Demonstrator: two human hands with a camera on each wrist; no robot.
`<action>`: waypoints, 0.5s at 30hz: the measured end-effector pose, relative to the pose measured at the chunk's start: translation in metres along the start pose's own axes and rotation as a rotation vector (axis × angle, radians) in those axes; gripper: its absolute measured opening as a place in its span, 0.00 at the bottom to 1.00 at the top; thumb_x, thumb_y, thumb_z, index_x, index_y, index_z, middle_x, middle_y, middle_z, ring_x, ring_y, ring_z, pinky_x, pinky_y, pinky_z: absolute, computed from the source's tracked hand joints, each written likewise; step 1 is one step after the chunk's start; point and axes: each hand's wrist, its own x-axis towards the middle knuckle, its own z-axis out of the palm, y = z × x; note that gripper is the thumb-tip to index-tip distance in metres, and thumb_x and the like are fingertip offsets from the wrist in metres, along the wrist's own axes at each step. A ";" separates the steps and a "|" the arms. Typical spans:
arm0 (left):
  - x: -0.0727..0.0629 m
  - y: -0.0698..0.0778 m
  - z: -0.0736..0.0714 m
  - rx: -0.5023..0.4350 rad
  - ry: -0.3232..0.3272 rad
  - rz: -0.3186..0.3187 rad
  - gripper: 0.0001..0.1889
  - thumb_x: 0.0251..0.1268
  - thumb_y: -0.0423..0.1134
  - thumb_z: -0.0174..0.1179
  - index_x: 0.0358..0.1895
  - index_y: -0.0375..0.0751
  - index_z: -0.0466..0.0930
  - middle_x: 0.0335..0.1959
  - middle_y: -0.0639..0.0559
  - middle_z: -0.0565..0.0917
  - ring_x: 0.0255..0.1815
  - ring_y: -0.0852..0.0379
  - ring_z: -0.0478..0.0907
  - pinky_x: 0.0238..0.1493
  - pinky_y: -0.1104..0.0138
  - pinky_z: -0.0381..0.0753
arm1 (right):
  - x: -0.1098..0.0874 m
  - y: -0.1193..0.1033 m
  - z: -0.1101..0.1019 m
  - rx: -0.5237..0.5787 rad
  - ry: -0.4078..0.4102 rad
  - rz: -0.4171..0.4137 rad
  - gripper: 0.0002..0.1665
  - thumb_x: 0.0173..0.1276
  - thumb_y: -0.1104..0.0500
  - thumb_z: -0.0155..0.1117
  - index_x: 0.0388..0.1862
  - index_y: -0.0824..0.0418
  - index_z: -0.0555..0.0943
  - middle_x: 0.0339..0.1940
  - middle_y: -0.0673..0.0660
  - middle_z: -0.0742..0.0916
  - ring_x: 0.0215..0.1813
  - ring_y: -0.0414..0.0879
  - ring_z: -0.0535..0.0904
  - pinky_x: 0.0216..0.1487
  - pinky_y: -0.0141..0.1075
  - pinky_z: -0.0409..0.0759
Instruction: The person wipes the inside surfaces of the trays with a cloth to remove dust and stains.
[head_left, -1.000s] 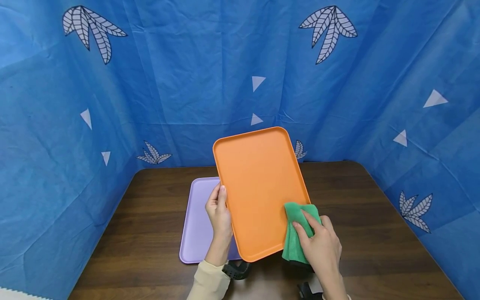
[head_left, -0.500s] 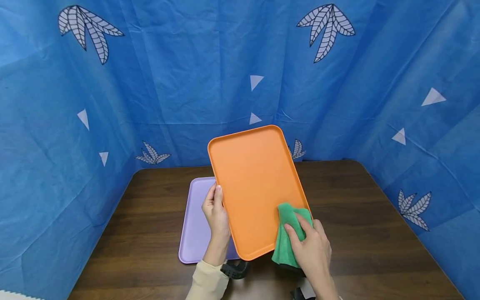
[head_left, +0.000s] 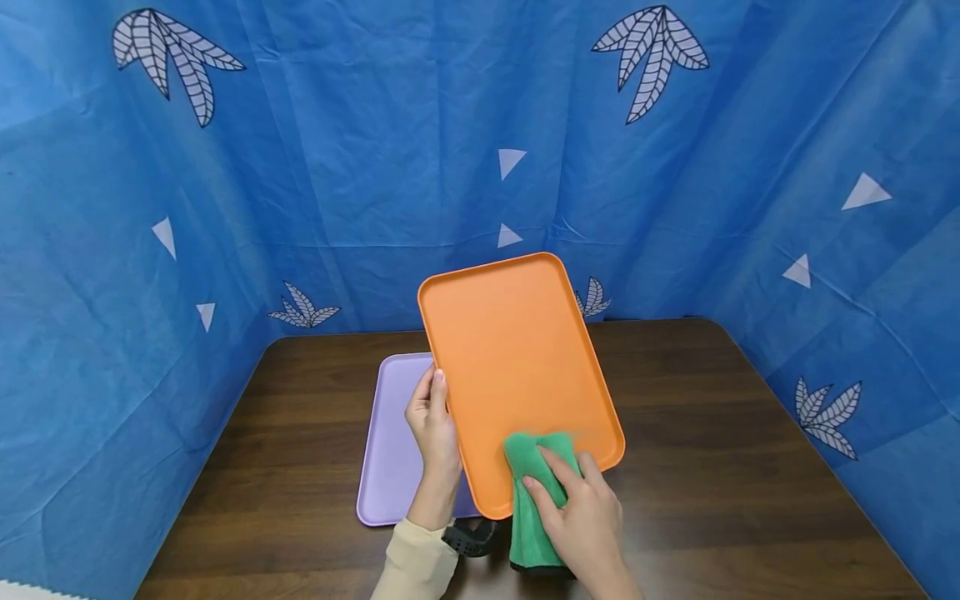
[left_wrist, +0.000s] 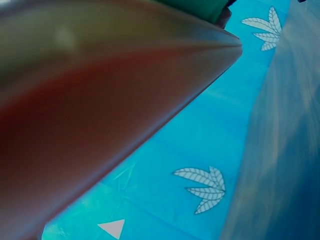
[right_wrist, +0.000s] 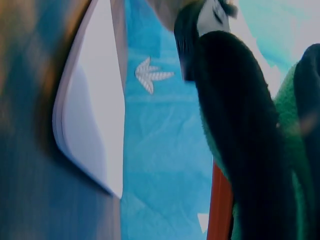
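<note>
In the head view my left hand [head_left: 435,429] grips the left edge of an orange tray [head_left: 517,358], thumb on its front and fingers partly hidden behind. The tray is held tilted above the table, its inner face toward me. My right hand [head_left: 581,508] pinches a folded green cloth [head_left: 536,500] against the tray's lower part, and the cloth hangs past the bottom rim. In the left wrist view the tray's underside [left_wrist: 100,110] fills much of the picture. The right wrist view shows the cloth's dark edging [right_wrist: 245,130] up close; the right fingers are hidden there.
A purple tray [head_left: 390,442] lies flat on the brown wooden table [head_left: 300,433], partly behind the left hand and the orange tray. Blue curtain [head_left: 360,167] with leaf prints surrounds the table at the back and sides. A black band [head_left: 468,539] is on the left wrist.
My right hand has slid the cloth leftward and slightly down across the orange tray, from its right edge toward the lower middle. The left hand and orange tray shifted slightly left.
</note>
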 end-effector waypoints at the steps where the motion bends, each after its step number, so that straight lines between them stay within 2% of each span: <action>1: 0.000 0.000 0.000 0.003 0.003 -0.003 0.19 0.75 0.37 0.52 0.58 0.23 0.75 0.36 0.57 0.85 0.34 0.64 0.83 0.36 0.73 0.83 | -0.001 -0.002 0.001 -0.003 -0.004 -0.020 0.23 0.51 0.48 0.79 0.48 0.50 0.88 0.27 0.47 0.72 0.20 0.32 0.58 0.19 0.26 0.60; 6: 0.000 -0.002 0.001 0.014 0.013 -0.010 0.20 0.74 0.37 0.52 0.58 0.23 0.75 0.36 0.57 0.85 0.34 0.64 0.82 0.36 0.73 0.83 | -0.005 -0.012 0.004 0.015 -0.032 -0.133 0.24 0.51 0.47 0.78 0.48 0.48 0.87 0.29 0.46 0.74 0.23 0.32 0.63 0.22 0.26 0.64; 9: 0.001 -0.002 0.001 0.025 0.010 -0.008 0.20 0.74 0.37 0.52 0.59 0.23 0.75 0.36 0.58 0.85 0.34 0.64 0.82 0.36 0.73 0.83 | -0.007 -0.018 0.004 0.021 -0.060 -0.223 0.23 0.51 0.46 0.78 0.47 0.47 0.88 0.30 0.47 0.76 0.24 0.32 0.64 0.22 0.24 0.64; 12: 0.001 -0.003 0.000 0.050 0.008 -0.001 0.20 0.75 0.37 0.52 0.59 0.22 0.75 0.36 0.58 0.85 0.34 0.64 0.82 0.36 0.73 0.83 | -0.008 -0.023 0.004 -0.003 -0.091 -0.313 0.22 0.51 0.44 0.77 0.46 0.47 0.88 0.30 0.47 0.75 0.22 0.31 0.60 0.21 0.23 0.59; 15: 0.002 -0.003 -0.001 0.074 0.008 0.002 0.20 0.75 0.37 0.52 0.59 0.22 0.75 0.36 0.59 0.85 0.34 0.65 0.82 0.37 0.73 0.83 | -0.007 -0.026 0.002 -0.030 -0.116 -0.361 0.22 0.51 0.43 0.76 0.45 0.47 0.88 0.30 0.47 0.75 0.21 0.31 0.56 0.21 0.23 0.56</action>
